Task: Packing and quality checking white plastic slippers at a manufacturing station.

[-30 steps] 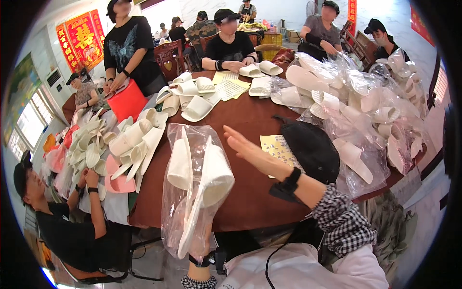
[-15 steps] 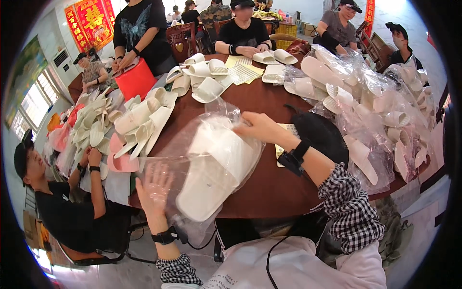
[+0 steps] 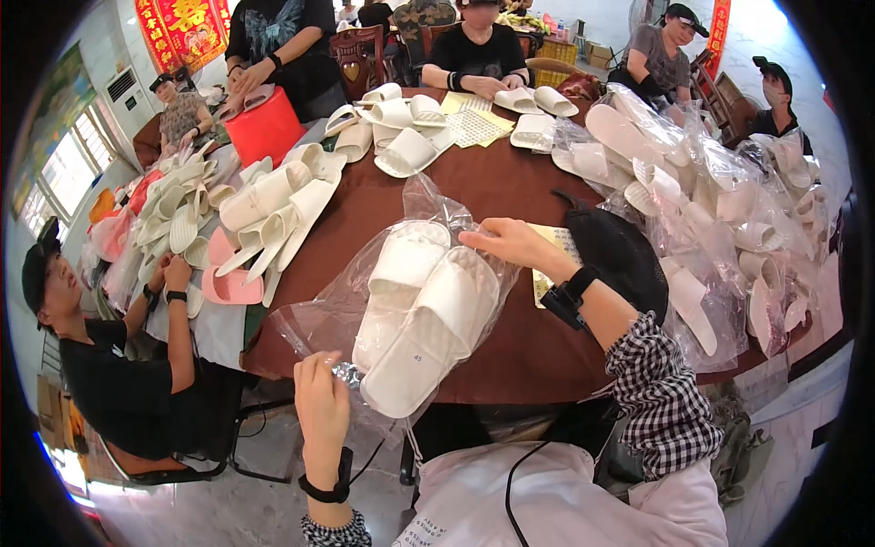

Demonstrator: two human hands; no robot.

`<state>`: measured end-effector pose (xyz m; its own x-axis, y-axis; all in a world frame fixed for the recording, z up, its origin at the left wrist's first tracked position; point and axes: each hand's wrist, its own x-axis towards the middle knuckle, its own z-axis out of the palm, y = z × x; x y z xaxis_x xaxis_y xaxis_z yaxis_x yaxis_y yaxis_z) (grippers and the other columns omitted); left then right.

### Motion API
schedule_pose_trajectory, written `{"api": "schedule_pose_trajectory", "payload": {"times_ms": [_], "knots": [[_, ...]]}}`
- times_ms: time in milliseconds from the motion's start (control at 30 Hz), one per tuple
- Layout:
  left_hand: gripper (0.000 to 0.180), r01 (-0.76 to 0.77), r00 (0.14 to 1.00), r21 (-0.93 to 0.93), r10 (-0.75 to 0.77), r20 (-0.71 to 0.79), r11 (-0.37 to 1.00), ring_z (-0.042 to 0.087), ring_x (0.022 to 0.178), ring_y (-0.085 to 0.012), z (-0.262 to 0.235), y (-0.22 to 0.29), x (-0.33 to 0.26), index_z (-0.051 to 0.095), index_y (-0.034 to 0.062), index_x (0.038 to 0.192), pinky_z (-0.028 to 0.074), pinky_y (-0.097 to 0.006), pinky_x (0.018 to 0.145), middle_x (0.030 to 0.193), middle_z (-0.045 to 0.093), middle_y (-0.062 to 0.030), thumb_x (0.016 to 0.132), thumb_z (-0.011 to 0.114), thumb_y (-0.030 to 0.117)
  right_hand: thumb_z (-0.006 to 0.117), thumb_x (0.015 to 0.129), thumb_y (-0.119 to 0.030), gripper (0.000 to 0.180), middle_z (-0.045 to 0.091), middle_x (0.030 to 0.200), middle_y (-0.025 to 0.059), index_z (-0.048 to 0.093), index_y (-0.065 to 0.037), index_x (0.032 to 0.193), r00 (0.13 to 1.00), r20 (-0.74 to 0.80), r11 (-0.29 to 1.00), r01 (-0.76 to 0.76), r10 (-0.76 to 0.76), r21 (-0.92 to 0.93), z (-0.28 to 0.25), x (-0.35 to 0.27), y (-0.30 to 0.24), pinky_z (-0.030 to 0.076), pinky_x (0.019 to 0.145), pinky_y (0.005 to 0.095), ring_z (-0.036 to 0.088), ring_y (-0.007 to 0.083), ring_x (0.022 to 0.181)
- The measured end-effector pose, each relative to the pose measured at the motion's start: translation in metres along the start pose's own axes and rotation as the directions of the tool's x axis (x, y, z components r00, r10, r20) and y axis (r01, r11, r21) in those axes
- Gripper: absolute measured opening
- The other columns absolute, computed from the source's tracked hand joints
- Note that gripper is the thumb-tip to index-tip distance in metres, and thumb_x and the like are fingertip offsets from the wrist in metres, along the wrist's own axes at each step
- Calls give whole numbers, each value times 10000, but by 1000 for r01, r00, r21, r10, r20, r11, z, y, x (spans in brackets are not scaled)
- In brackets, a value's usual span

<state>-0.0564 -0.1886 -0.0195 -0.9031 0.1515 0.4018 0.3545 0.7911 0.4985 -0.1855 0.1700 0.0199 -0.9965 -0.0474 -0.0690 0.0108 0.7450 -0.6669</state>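
Observation:
Over the near edge of the table, a pair of white slippers (image 3: 421,328) lies inside a clear plastic bag (image 3: 326,305), soles toward me and straps facing up. My right hand (image 3: 504,244) pinches the bag's upper right edge between thumb and fingers, beside the slipper straps. At the lower left, the fingers of my left hand (image 3: 321,401) are curled closed on a crumpled edge of the bag, next to a slipper's heel. Part of what those fingers grip is hidden by the hand itself.
Bagged white slippers (image 3: 702,201) heap up at the right, with a black bag (image 3: 615,264) beside them. Loose slippers (image 3: 273,201) and a pink pair (image 3: 228,273) lie left. Sticker sheets (image 3: 476,126) and a red bucket (image 3: 264,128) stand farther back. Several people sit or stand around the table.
My left hand has gone from spread fingers to closed on the bag's edge, moving lower. The slippers have turned and show side by side. My right hand keeps its hold.

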Motion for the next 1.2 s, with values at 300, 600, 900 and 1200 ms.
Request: {"api": "schedule_pose_trajectory", "payload": {"times_ms": [300,600,900,1200], "knots": [[751,-215,937,-42,218,272,976,406,1261,-518,46,-7,33,501,65,1420,351,-536,1082,1407,402,-361,788,808,329,474,906,-737,825,644,1262,242,629,-17,1278,995,-86,998,56,-56,0,39,28,21,483,991,468,611,423,1179],[517,-476,879,116,476,26,872,578,1088,-307,43,-10,40,617,70,1310,510,-372,852,1363,440,-221,839,806,171,540,1007,-402,450,702,972,98,668,-3,1170,968,-176,809,249,-182,533,30,17,-7,502,837,347,641,179,914],[684,-73,967,-363,155,201,929,498,1189,-363,68,-23,33,517,14,1367,443,-434,964,1322,474,-218,776,829,158,489,1066,-321,390,660,980,-28,619,-51,1315,950,-207,462,297,-236,836,12,6,-38,463,774,218,538,53,838],[294,230,937,-652,16,348,722,546,1027,-216,46,18,35,644,-78,1060,435,-320,911,1156,535,-128,816,745,51,464,1069,-280,348,721,968,-24,617,-87,1315,911,-357,552,411,-209,726,-33,5,-55,350,516,168,395,-8,608]]}}
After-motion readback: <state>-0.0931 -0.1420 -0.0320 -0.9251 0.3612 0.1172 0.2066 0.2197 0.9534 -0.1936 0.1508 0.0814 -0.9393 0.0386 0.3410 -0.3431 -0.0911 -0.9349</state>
